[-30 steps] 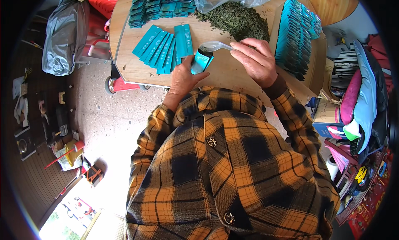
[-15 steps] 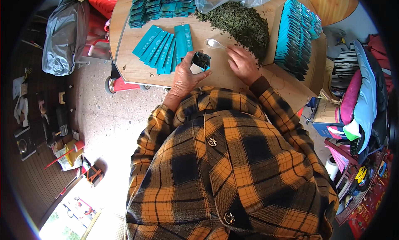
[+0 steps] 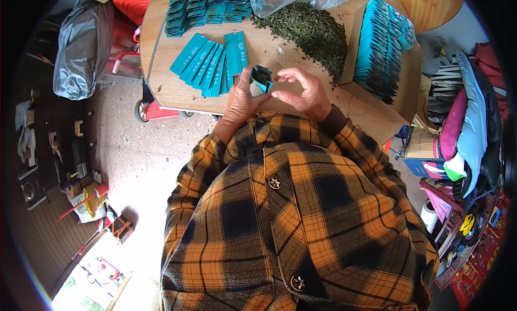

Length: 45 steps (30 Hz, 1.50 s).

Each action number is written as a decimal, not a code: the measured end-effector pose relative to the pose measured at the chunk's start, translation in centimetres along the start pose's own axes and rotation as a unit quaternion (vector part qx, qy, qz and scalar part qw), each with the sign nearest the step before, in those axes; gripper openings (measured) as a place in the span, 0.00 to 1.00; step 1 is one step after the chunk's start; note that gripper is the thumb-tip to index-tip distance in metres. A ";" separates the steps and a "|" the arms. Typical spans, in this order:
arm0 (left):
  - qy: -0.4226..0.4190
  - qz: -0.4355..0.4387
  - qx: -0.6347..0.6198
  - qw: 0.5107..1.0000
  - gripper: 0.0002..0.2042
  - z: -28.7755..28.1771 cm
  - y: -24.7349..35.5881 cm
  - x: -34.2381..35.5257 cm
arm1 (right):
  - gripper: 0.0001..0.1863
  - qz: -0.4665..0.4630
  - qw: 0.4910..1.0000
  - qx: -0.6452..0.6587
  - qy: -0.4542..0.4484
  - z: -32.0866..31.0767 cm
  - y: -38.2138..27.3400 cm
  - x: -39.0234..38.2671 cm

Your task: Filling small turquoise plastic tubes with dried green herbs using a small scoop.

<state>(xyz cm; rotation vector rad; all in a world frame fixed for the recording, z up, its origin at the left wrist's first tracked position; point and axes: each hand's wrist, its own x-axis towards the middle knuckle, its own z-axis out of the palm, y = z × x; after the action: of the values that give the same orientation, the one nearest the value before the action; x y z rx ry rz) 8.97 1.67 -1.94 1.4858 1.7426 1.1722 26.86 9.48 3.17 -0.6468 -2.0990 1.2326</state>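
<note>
My left hand (image 3: 240,102) is closed around an upright teal packet (image 3: 262,80) whose mouth gapes toward me, with dark dried leaves inside. Close by on its right, my right hand (image 3: 307,93) curves with thumb and fingers apart and nothing between them. Its thumb tip is near the packet's lower edge; I cannot tell whether they touch. A pale, see-through spoon (image 3: 280,54) lies faintly visible on the table beyond both hands. Flat teal packets (image 3: 204,65) are fanned out to the left of my left hand. Behind the spoon spreads a heap of dried green leaves (image 3: 318,35).
Stacked teal packets (image 3: 207,8) occupy the far left of the wooden table (image 3: 177,98). At the right, a cardboard box (image 3: 405,87) holds rows of upright teal packets (image 3: 379,50). A clear plastic bag (image 3: 301,0) sits at the back by the leaves.
My right hand has let go of the spoon and come left and nearer to the packet. The packet in my left hand has shifted slightly up and right.
</note>
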 end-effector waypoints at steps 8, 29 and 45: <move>0.019 0.032 0.093 0.995 0.36 0.2 0.8 -0.1 | 0.16 0.119 0.991 0.058 0.010 1.1 1.3 -0.2; 0.014 0.069 0.034 0.997 0.30 0.2 0.8 -0.5 | 0.09 0.055 0.997 0.026 -0.052 -1.2 -0.1 0.5; -0.058 0.084 0.028 0.994 0.39 1.1 0.5 0.2 | 0.04 -0.064 0.982 -0.137 0.117 -14.8 -7.4 -0.4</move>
<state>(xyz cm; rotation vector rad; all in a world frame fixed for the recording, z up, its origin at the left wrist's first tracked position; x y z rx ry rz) 10.07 2.09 -1.98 1.7266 1.6114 1.1035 36.97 14.60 15.21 -0.7250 -2.0907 0.7635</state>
